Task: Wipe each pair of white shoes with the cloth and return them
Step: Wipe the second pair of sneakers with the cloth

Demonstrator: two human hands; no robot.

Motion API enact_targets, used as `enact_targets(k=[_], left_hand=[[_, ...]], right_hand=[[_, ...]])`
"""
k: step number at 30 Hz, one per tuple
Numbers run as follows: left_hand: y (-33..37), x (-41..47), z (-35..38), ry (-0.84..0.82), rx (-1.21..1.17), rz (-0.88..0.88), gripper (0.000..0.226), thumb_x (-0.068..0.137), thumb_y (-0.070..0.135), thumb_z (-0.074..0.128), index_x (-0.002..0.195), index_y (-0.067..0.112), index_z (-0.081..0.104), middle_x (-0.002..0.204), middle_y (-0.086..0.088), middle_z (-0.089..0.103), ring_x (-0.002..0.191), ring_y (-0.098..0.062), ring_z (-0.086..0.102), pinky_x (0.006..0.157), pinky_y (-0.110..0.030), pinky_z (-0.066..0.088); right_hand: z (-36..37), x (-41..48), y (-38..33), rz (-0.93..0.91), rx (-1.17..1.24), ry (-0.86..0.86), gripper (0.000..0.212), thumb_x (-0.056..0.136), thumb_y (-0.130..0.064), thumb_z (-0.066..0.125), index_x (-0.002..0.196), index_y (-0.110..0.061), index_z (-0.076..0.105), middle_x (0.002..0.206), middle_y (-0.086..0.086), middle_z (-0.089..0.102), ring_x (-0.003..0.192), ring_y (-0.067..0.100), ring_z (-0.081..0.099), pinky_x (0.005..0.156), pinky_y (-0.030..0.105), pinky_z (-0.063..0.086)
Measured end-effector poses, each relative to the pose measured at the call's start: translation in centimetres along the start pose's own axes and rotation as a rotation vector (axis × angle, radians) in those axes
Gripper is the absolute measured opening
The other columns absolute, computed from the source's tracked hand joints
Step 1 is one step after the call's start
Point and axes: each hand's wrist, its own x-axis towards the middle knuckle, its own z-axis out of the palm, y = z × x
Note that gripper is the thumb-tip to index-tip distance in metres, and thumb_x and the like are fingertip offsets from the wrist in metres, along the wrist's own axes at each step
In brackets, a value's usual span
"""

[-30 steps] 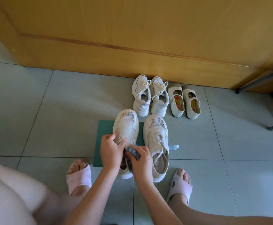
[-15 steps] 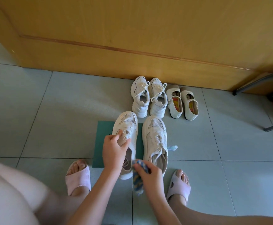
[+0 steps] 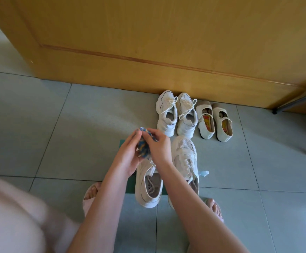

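A bunched blue and yellow cloth (image 3: 143, 147) is held up between my left hand (image 3: 128, 155) and my right hand (image 3: 159, 145), above the toe of the nearer left sneaker. Both hands grip it. Under my arms a pair of white mesh sneakers stands on a green mat (image 3: 132, 186): the left sneaker (image 3: 148, 187) and the right sneaker (image 3: 185, 157). Behind them, by the wooden door, stand a white lace-up pair (image 3: 176, 114) and a cream strap pair (image 3: 215, 122).
The wooden door (image 3: 148, 42) closes off the far side. Dark metal furniture legs (image 3: 298, 101) stand at the right. A small pale blue object (image 3: 204, 173) lies beside the right sneaker. My feet in pink slippers (image 3: 90, 199) rest on the grey tile floor (image 3: 39, 128).
My left hand let go of the left sneaker. Both hands rose away from the shoes and now hold the cloth together above them. The camera view moved closer.
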Motion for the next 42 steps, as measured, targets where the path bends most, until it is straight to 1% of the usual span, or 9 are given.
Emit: enact_targets(k=[4,7,11,13,15,20,22,33,42], left_hand=[[0.3,1.9,-2.0,0.178,0.035,0.131,0.031,0.093,0.022,0.055,0.120,0.008,0.058,0.103,-0.010,0.067,0.083,-0.018,0.068,0.065,-0.027,0.058],[0.7,4.3,-3.2,0.378,0.272,0.229,0.026,0.088,0.024,0.063,0.109,0.008,0.065,0.094,-0.006,0.068,0.085,-0.022,0.066,0.079,-0.033,0.055],[1.9,7.7,-2.9,0.441,0.617,0.404,0.026,0.087,0.017,0.064,0.107,0.001,0.066,0.088,-0.006,0.065,0.067,-0.006,0.057,0.053,-0.005,0.042],[2.4,9.5,-2.6,0.391,0.779,0.432,0.028,0.087,0.016,0.063,0.112,0.003,0.066,0.090,-0.008,0.066,0.067,-0.006,0.055,0.048,-0.003,0.038],[2.7,11.3,-2.2,0.324,0.867,0.439,0.032,0.086,0.016,0.064,0.116,0.008,0.066,0.099,-0.009,0.070,0.074,-0.009,0.058,0.049,-0.003,0.039],[1.9,13.5,-0.9,0.087,1.013,0.364,0.032,0.085,0.020,0.067,0.116,0.011,0.067,0.112,-0.003,0.068,0.092,-0.009,0.061,0.074,-0.013,0.046],[1.1,13.3,-1.0,0.023,1.040,0.342,0.027,0.086,0.023,0.066,0.111,0.013,0.070,0.109,0.000,0.070,0.090,-0.004,0.061,0.073,-0.006,0.044],[-1.9,10.2,-3.0,0.140,1.045,0.615,0.018,0.086,0.019,0.066,0.102,0.015,0.073,0.101,0.001,0.067,0.092,-0.001,0.058,0.078,-0.002,0.040],[-4.0,6.7,-5.3,0.212,1.065,0.611,0.022,0.088,0.021,0.064,0.106,0.012,0.070,0.100,0.006,0.058,0.088,-0.005,0.058,0.075,-0.006,0.043]], right_hand=[[0.7,0.6,1.1,-0.015,-0.101,-0.124,0.030,0.094,-0.028,0.051,0.118,-0.018,0.065,0.121,0.006,0.061,0.116,0.019,0.053,0.104,0.041,0.041],[-0.1,0.8,2.4,0.086,-0.291,-0.083,0.058,0.090,-0.043,0.054,0.143,-0.025,0.036,0.149,-0.005,0.034,0.138,0.017,0.023,0.111,0.034,0.025],[0.4,0.0,4.4,0.190,-0.650,-0.101,0.094,0.080,-0.056,0.059,0.149,-0.028,0.002,0.154,-0.005,0.015,0.135,0.024,0.029,0.100,0.041,0.038],[0.6,-0.2,5.1,0.204,-0.695,-0.087,0.095,0.080,-0.051,0.060,0.149,-0.030,-0.003,0.154,-0.005,0.014,0.134,0.022,0.030,0.096,0.039,0.041],[0.5,-0.1,5.8,0.201,-0.690,-0.068,0.094,0.081,-0.048,0.059,0.148,-0.033,-0.004,0.156,-0.008,0.010,0.135,0.020,0.031,0.094,0.037,0.042],[0.2,0.1,6.2,0.178,-0.670,-0.023,0.090,0.081,-0.050,0.059,0.148,-0.037,0.000,0.156,-0.014,0.012,0.133,0.016,0.036,0.092,0.034,0.044],[0.1,0.0,6.3,0.165,-0.678,-0.019,0.090,0.082,-0.051,0.058,0.148,-0.037,0.000,0.156,-0.015,0.012,0.133,0.015,0.036,0.092,0.032,0.043],[-0.2,0.1,6.1,0.125,-0.682,-0.032,0.088,0.084,-0.045,0.061,0.150,-0.032,0.003,0.157,-0.012,0.013,0.133,0.016,0.038,0.090,0.031,0.044],[-0.2,0.3,6.1,0.135,-0.696,-0.045,0.089,0.084,-0.043,0.062,0.149,-0.031,0.003,0.157,-0.011,0.014,0.129,0.017,0.042,0.085,0.030,0.046]])
